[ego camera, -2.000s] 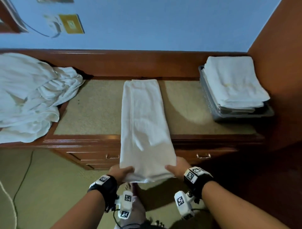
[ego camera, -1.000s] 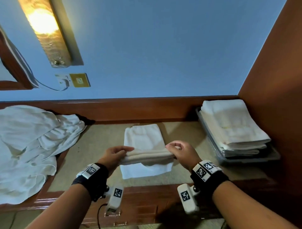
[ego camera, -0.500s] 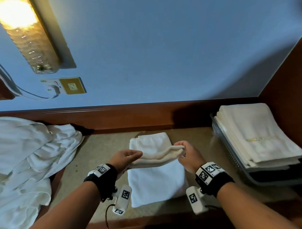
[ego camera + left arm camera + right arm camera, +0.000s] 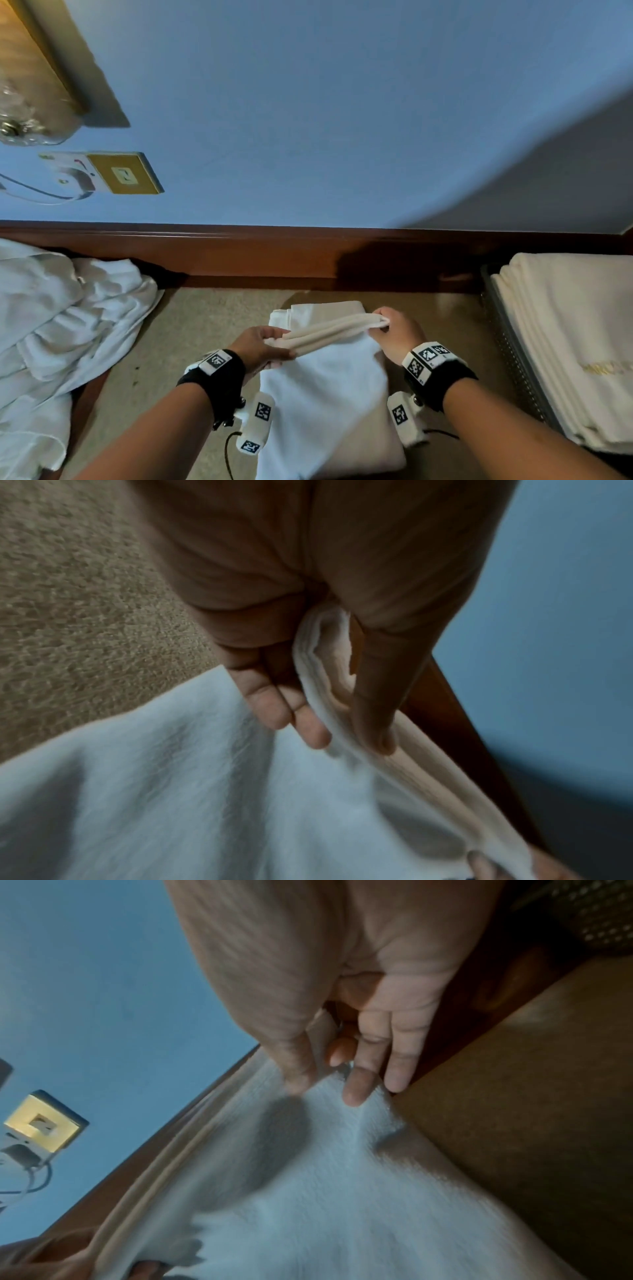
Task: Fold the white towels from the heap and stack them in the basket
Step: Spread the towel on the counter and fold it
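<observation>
1. Left hand (image 4: 260,347) pinches the left end of the towel's (image 4: 322,394) raised folded edge; in the left wrist view the thumb lies on top and the fingers (image 4: 310,729) curl beneath, clamped on several stacked layers of cloth
2. Right hand (image 4: 394,334) pinches the right end of the same edge; in the right wrist view the thumb and fingers (image 4: 356,1085) close on the cloth, clamped on the towel's corner
3. Towel is white, lying in the middle of the tabletop (image 4: 191,329), long axis running near to far; the held edge is lifted clear of the layer below, spanning between the two hands, and tilts up toward the right
4. A far part of the towel lies flat beyond the hands, close to the wooden back rail (image 4: 274,253); the near part spreads toward the near edge of the tabletop
5. Heap (image 4: 58,329) of crumpled white towels sits at the left, well apart from the towel in hand, spilling over the tabletop's left side
6. Basket (image 4: 507,346), grey perforated wall, stands at the right against the back rail; a stack of folded towels (image 4: 568,329) lies in it, gold lettering on the top one, too blurred to read
7. Both wrists carry black bands with square printed markers
8. Blue wall (image 4: 342,120) behind; wall lamp (image 4: 34,85) and brass switch plate (image 4: 125,173) at upper left
</observation>
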Available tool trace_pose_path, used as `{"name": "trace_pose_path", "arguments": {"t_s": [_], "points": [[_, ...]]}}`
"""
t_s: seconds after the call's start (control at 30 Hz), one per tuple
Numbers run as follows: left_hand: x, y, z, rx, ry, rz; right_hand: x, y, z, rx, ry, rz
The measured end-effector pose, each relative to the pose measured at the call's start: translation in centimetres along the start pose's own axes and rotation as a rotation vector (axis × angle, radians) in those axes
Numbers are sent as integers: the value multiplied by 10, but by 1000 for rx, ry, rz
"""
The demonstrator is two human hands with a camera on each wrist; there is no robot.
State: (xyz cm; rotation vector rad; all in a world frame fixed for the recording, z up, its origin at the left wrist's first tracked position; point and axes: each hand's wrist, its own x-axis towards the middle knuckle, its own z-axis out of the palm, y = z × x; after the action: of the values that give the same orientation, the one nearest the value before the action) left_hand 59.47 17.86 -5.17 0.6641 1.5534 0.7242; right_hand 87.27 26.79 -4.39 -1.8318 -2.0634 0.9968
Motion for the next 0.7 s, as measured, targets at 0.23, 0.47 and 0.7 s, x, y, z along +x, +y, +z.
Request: {"name": "trace_pose_path", "arguments": {"t_s": [0.23, 0.47, 0.7], "points": [[83, -1, -8, 344, 141, -94, 94, 18, 37, -51, -168, 151], [164, 2, -30, 474, 394, -262, 155, 47, 76, 59, -97, 366], [147, -9, -35, 424, 138, -237, 136, 35, 73, 311, -160, 503]]}}
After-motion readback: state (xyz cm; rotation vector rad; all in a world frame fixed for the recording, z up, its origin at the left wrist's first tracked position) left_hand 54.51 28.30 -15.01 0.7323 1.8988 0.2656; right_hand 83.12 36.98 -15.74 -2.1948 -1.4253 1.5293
